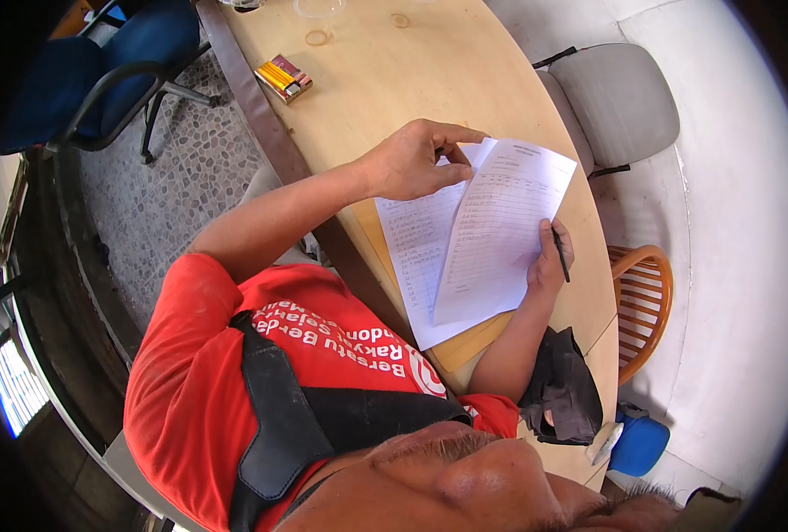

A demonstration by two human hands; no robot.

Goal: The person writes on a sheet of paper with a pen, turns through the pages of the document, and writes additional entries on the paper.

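My left hand [416, 162] is at the upper edge of the papers, thumb and fingers closed around the edge of a printed sheet [498, 235]. That sheet has a ruled table with handwritten lines and lies tilted over a second handwritten sheet [409, 232]. A yellowish-brown folder or envelope [469, 346] shows beneath both. My right hand [549, 257] rests at the right edge of the top sheet, with a slim black pen [560, 255] held between its fingers. The right palm is partly hidden from view.
A cigarette pack with a yellow lighter [283, 78] lies on the wooden table [429, 80]. Black cloth [564, 386] sits by my right forearm. Around the table are a grey chair [616, 106], an orange-brown slatted chair [642, 310] and blue office chairs [146, 53].
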